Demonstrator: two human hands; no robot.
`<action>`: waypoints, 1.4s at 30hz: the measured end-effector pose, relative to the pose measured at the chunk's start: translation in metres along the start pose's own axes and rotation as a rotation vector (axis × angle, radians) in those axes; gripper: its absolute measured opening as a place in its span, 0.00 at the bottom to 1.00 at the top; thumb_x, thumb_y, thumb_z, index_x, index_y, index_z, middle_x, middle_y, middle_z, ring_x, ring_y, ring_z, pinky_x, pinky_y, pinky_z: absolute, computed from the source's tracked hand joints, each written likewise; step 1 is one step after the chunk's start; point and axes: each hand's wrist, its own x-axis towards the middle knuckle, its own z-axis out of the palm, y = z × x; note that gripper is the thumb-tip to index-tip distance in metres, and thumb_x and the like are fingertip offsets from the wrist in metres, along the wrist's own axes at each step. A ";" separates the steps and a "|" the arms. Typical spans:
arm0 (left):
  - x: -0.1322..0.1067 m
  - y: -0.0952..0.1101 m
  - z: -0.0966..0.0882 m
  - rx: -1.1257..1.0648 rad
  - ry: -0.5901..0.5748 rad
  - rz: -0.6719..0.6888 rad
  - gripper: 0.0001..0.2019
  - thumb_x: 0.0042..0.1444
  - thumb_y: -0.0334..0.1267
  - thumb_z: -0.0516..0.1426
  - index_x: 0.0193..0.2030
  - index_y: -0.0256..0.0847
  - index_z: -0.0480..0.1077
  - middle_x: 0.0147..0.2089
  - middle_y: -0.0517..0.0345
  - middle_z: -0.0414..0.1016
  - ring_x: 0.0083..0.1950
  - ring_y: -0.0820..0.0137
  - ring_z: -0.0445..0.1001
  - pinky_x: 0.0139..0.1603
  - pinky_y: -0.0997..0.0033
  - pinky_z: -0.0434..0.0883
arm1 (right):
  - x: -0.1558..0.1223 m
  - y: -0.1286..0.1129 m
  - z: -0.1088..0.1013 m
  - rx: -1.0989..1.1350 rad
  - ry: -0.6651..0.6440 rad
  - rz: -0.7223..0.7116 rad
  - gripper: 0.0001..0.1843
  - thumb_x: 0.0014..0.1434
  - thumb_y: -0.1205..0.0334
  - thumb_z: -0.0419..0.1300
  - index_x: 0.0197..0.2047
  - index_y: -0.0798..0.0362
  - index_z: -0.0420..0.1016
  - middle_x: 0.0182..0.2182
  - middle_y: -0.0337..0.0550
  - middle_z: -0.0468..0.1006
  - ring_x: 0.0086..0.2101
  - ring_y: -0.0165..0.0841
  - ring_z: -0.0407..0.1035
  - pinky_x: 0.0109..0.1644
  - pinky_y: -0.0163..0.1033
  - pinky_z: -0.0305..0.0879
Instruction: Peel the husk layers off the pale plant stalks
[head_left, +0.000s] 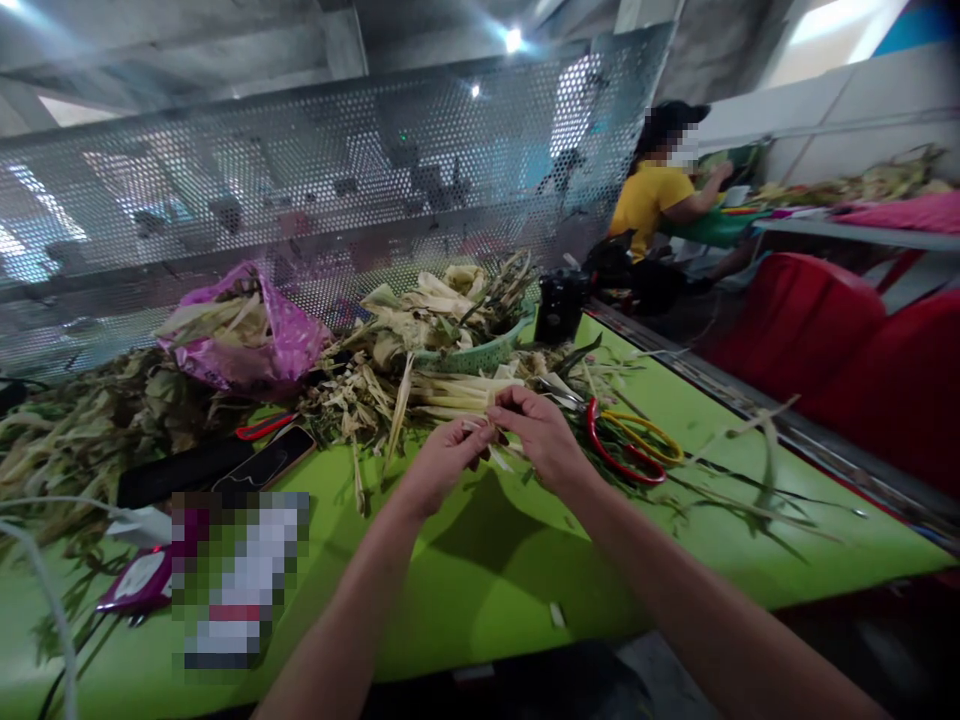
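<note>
Over the green table, my left hand (442, 465) and my right hand (538, 428) meet fingertip to fingertip. Both pinch a small pale strip of dried husk (501, 459), mostly hidden by the fingers. Just behind them lies a bundle of pale husk strips (450, 392). To the right of my right hand rest scissors (600, 440) with one red and one yellow handle loop. Beyond the bundle, a green basket (487, 357) is heaped with dried husks (420, 310).
A pink plastic bag (296, 340) of husks and a dry leaf pile (142, 400) stand left, near a phone (266, 462) and a red-handled tool (264, 427). A black container (561, 310) is behind. A perforated panel (300, 190) borders the table; a co-worker (652, 200) sits beyond red chairs (806, 330).
</note>
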 end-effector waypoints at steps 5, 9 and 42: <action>-0.001 -0.001 0.001 -0.066 0.055 -0.086 0.18 0.51 0.53 0.58 0.32 0.37 0.73 0.23 0.62 0.64 0.24 0.78 0.57 0.25 0.76 0.55 | -0.001 -0.006 -0.001 -0.032 0.025 -0.041 0.10 0.52 0.56 0.61 0.30 0.52 0.67 0.24 0.36 0.67 0.25 0.28 0.61 0.29 0.35 0.59; 0.004 -0.007 -0.004 -0.247 0.215 -0.082 0.20 0.51 0.52 0.58 0.41 0.38 0.76 0.33 0.56 0.73 0.29 0.76 0.65 0.30 0.77 0.63 | 0.002 -0.009 -0.006 -0.122 0.150 -0.140 0.13 0.53 0.53 0.62 0.38 0.51 0.68 0.33 0.38 0.68 0.28 0.28 0.61 0.32 0.35 0.59; 0.001 -0.003 0.001 -0.178 0.263 0.064 0.13 0.55 0.48 0.56 0.40 0.43 0.75 0.48 0.55 0.72 0.50 0.70 0.69 0.51 0.72 0.66 | -0.002 -0.007 0.000 -0.415 0.030 -0.340 0.17 0.51 0.55 0.66 0.42 0.48 0.68 0.42 0.45 0.72 0.44 0.40 0.65 0.51 0.47 0.60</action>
